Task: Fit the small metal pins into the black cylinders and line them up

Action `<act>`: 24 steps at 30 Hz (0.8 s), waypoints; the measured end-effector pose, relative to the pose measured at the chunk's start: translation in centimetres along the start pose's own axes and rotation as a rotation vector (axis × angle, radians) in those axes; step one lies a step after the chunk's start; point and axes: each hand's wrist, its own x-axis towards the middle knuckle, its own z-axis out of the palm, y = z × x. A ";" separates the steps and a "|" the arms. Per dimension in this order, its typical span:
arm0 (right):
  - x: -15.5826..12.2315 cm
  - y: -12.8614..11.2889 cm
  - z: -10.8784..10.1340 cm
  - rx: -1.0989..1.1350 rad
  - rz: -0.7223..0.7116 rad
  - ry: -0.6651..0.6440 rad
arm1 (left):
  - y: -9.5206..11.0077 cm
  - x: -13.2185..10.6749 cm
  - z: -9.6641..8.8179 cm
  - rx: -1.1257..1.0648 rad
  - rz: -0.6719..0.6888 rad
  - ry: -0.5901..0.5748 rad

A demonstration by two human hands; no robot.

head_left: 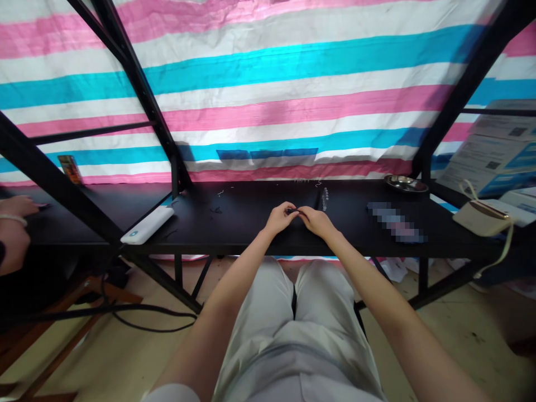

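My left hand [278,220] and my right hand [317,221] meet above the front part of the black table [243,223]. Between their pinched fingertips is a small dark piece [292,211], too small and too covered to name. Just beyond my right hand lie a row of small clear beads or beadlike pieces [325,199] and a thin dark stick [318,200]. Dark thread-like scraps [215,210] are on the tabletop left of my hands, with a few white scraps [220,193] behind them.
A long white case [147,225] lies at the left beside a black frame post [144,89]. To the right are a pixelated flat item [396,223], a shiny metal dish [406,183] and a beige purse [481,218]. Another person's hand [19,207] rests at the far left.
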 end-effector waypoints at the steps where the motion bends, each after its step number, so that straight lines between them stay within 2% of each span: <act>1: 0.0 0.0 0.1 -0.002 0.004 0.002 | -0.1 0.1 -0.1 -0.092 -0.043 -0.026; 4: 0.0 0.2 0.3 0.002 0.000 0.029 | -0.1 0.3 -0.3 -0.310 -0.108 -0.091; 6: 0.0 0.4 0.6 0.015 -0.030 0.062 | 0.0 0.4 -0.4 -0.361 -0.107 -0.102; 11: 0.2 0.6 1.0 0.046 -0.116 0.113 | -0.2 0.5 -0.4 -0.352 -0.112 -0.068; 18: 0.2 0.4 0.7 -0.101 -0.090 0.003 | -0.5 0.4 -0.2 -0.227 -0.102 -0.055; 21: 0.3 0.3 0.5 -0.095 -0.082 0.010 | -1.1 0.7 -0.4 -0.157 -0.104 0.031; 24: 0.3 0.2 0.3 -0.045 -0.093 0.045 | -2.0 1.6 -1.5 0.031 -0.176 0.255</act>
